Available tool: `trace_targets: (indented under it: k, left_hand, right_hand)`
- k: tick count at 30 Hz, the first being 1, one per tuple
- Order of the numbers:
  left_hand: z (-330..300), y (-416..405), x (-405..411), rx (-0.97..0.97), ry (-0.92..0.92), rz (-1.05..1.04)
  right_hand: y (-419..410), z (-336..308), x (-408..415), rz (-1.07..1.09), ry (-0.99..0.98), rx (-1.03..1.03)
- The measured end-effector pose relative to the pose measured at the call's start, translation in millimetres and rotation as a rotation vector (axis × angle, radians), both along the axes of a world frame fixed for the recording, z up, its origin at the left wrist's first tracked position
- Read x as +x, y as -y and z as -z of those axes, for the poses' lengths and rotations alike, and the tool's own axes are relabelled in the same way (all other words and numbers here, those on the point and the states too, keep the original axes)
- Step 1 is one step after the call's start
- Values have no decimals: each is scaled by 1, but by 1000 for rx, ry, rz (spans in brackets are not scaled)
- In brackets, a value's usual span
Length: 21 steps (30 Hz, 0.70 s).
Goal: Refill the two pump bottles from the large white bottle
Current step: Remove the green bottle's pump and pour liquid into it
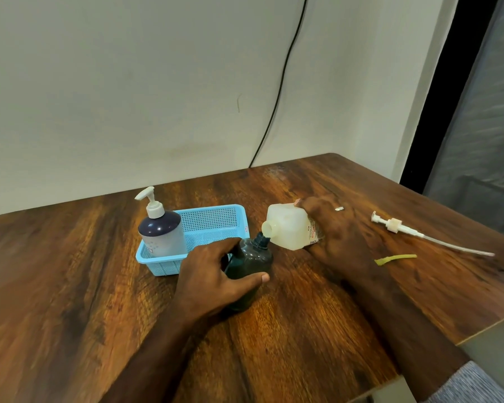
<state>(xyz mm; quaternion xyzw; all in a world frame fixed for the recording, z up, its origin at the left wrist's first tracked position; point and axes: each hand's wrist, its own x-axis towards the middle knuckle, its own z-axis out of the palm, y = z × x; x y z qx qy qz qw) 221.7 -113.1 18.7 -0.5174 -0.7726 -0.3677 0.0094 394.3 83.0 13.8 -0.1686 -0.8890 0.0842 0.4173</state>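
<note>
A dark pump bottle point(252, 258) with its pump off stands on the table, and my left hand point(216, 274) grips its body. My right hand point(332, 225) holds the large white bottle point(288, 225) tipped on its side, its open mouth resting against the dark bottle's neck. A second pump bottle point(162, 231), dark-topped with a white pump fitted, stands upright in the near left corner of a light blue basket point(216, 219). The removed white pump point(396, 226) with its long clear tube lies on the table to the right.
A small yellow-green strip point(394, 259) lies near the pump's tube, and a tiny pale scrap point(339, 209) sits beyond my right hand. A black cable point(277, 97) runs down the wall behind the wooden table point(70, 286). The table's right edge drops off close to the pump.
</note>
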Motion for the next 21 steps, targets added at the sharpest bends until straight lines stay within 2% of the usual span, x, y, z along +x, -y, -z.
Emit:
trace_targets:
  k: [21]
  left_hand:
    - [-1,0,-3,-14,-7,29]
  right_hand:
    - [-2,-1,-2,10,0,68]
